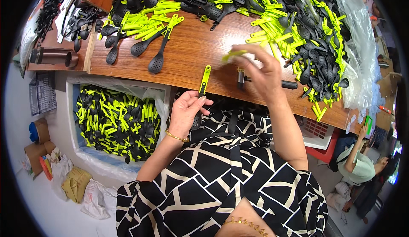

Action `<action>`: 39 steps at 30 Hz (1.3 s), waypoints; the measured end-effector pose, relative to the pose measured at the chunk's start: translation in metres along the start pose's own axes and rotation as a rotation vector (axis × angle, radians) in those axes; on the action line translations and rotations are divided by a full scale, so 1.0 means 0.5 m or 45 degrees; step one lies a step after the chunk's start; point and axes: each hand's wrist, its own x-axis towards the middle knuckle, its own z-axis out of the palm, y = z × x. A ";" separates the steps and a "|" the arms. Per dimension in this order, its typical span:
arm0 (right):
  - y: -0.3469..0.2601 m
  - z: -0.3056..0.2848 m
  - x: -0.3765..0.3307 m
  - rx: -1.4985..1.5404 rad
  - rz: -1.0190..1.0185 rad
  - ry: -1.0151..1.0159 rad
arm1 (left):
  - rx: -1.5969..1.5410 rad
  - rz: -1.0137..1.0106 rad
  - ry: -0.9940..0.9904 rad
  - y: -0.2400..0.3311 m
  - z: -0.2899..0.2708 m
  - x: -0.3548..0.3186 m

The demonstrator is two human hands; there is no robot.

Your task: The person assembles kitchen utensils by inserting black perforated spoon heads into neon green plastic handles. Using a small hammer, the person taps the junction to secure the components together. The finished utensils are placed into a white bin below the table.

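A wooden tabletop [191, 53] carries a big heap of black-and-green slotted spoons [298, 28] along its far edge and right end. Below its near edge, on the left, a plastic-lined bin [117, 122] is filled with more of the same spoons. The left hand [185, 111] grips one spoon [203, 85] just off the near edge, fingers closed around its black neck, green handle lying up onto the wood. The right hand [262, 73] hovers over the near edge, fingers pinched on a small green piece [232, 55]. Under it lies a dark rod-shaped tool [266, 82].
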 end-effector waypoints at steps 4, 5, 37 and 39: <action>-0.048 0.078 -0.038 0.358 0.471 -0.389 | -0.021 0.003 0.004 -0.003 0.002 0.002; -0.036 0.085 -0.040 -0.070 0.147 -0.370 | -0.025 0.009 0.002 -0.005 0.001 0.003; 0.052 -0.011 -0.021 -0.350 0.006 0.045 | 1.300 0.657 0.320 0.168 -0.045 0.010; 0.064 -0.048 -0.020 -0.607 -0.122 0.010 | 1.709 1.113 0.557 0.211 -0.033 0.057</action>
